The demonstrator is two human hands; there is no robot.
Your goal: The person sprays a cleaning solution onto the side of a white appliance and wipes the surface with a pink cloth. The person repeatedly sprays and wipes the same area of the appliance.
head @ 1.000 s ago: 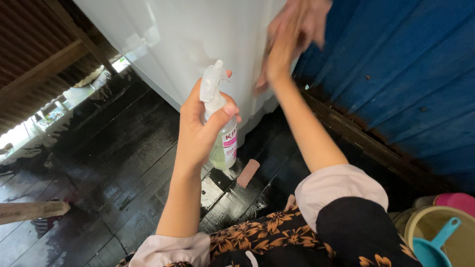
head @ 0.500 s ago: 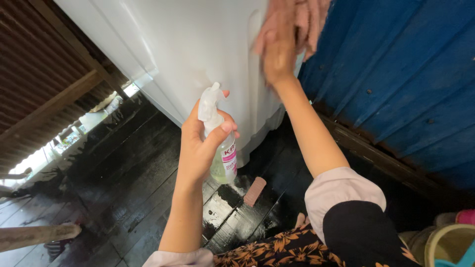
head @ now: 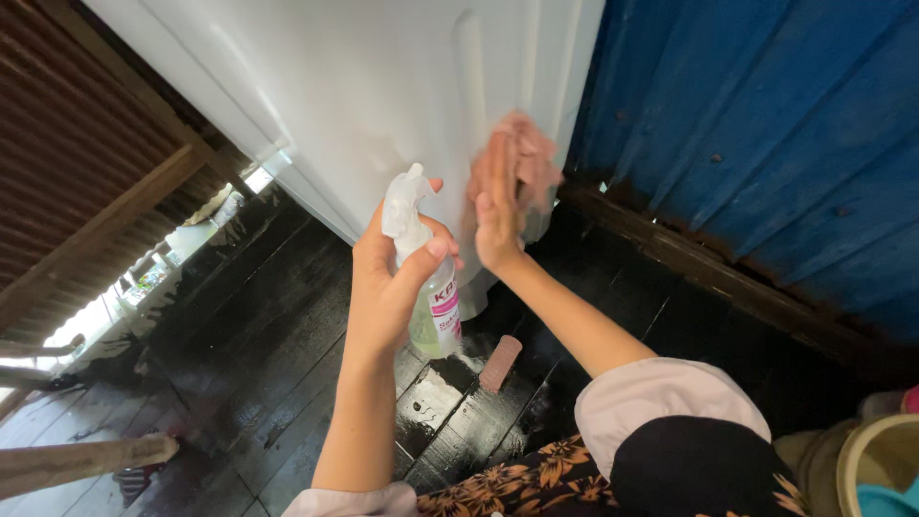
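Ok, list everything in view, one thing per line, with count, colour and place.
spray bottle: one, clear with pale liquid and a pink label, centre, held upright.
cloth: one, pink, pressed against the appliance side.
appliance: one, white, top centre.
wall: one, blue corrugated, right.
floor: dark wet planks, lower left.
block: one, small, reddish-brown, on the floor below the bottle.
basin: one, beige, bottom right corner.
left hand: gripping the spray bottle.
right hand: flat on the cloth.
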